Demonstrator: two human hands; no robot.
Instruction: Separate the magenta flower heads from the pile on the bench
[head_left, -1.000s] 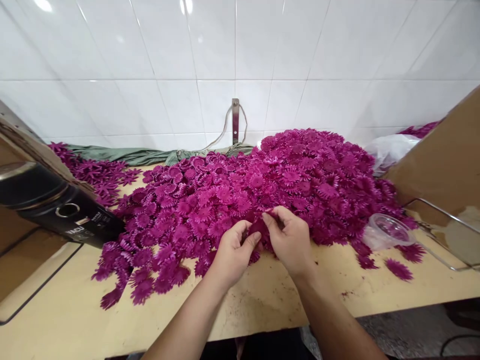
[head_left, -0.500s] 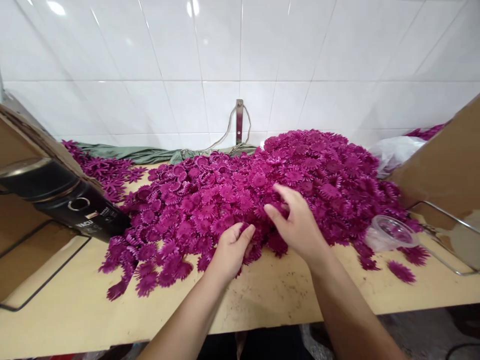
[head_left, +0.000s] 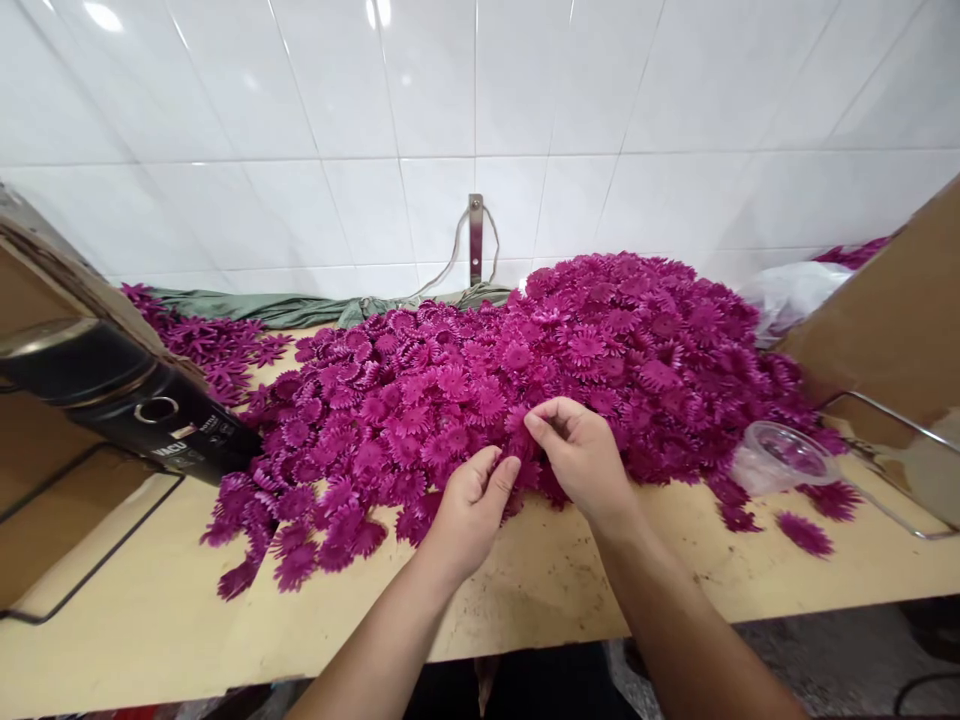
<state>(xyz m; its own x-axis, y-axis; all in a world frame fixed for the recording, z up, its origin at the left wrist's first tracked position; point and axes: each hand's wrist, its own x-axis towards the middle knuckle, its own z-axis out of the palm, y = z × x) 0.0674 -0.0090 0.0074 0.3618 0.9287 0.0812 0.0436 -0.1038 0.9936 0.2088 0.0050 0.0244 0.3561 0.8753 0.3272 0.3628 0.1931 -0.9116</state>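
A wide heap of purple artificial flower heads [head_left: 450,385] covers the middle of the table. At its front edge my left hand [head_left: 474,500] is closed, with thumb and index finger bent together around purple petals mostly hidden by the fingers. Just to the right and slightly higher, my right hand [head_left: 585,455] pinches a purple flower head [head_left: 519,425] between thumb and fingertips. The two hands are close together but apart, and the pinched flower blends into the pile behind it.
A black bottle [head_left: 161,410] leans at the left beside a cardboard box [head_left: 45,470]. At the right are a clear plastic cup [head_left: 784,458], a white plastic bag [head_left: 799,295] and another cardboard box [head_left: 885,350]. Green cloth [head_left: 255,308] lies along the tiled wall.
My right hand has moved left and slightly down, its spread fingers closing into a pinch on a flower head. My left hand has shifted slightly right and stays closed.
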